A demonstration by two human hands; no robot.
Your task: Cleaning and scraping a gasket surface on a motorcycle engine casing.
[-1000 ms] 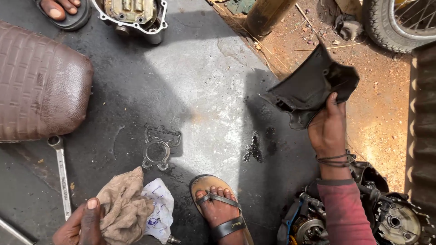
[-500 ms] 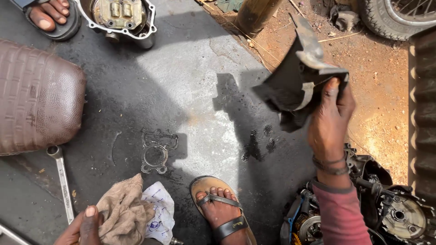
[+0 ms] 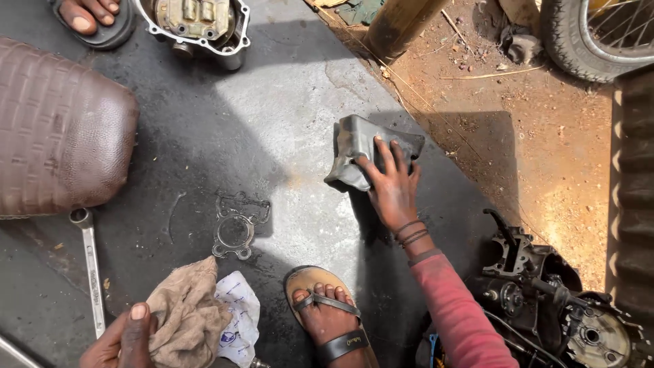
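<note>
My right hand [image 3: 394,191] rests with fingers spread over a dark grey moulded plastic cover [image 3: 354,144], holding it down flat on the oily concrete floor. At the bottom left, my left hand [image 3: 122,342] grips a crumpled brown rag [image 3: 185,315], which lies partly over a white printed plastic bag [image 3: 240,319]. A thin metal gasket [image 3: 235,228] lies on the floor between the two hands. My sandalled foot [image 3: 328,315] is planted just below the right forearm.
A brown ribbed seat [image 3: 54,129] fills the left side, with a long wrench [image 3: 90,267] below it. An engine casing [image 3: 197,20] and another person's foot [image 3: 88,13] are at the top. A dark engine block [image 3: 545,300] sits bottom right, and a tyre [image 3: 593,34] top right.
My right hand has brought the plastic cover down from the air at the right and set it on the floor nearer the middle. The left hand has stayed on the rag.
</note>
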